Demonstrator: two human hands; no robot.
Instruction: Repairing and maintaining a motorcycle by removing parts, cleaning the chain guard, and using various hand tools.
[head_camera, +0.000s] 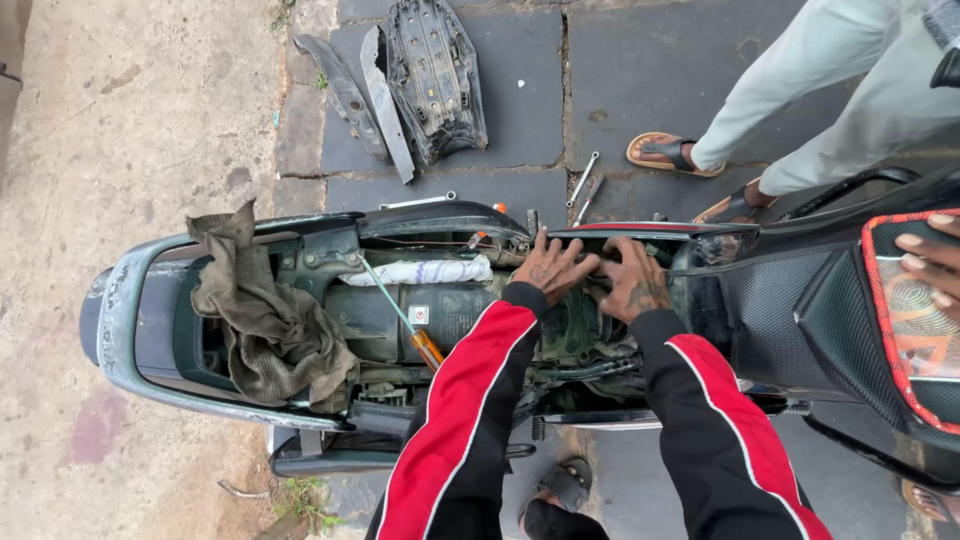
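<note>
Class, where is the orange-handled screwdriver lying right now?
In the head view, the screwdriver lies slantwise across the open motorcycle frame, just left of the left hand, between the rag and the person's red-striped sleeve.

Left hand (550, 265) and right hand (632, 283) pressed flat, fingers spread, on frame (580, 330) of opened motorcycle — seat removed. Screwdriver (405, 322) laid across battery (400, 312), brown rag (265, 320) draped over rear. Spanners (583, 185) and plastic panels (425, 75) seen on pavement beyond.

Seatless motorcycle frame (300, 330) lies open, dirty green parts exposed.
</note>
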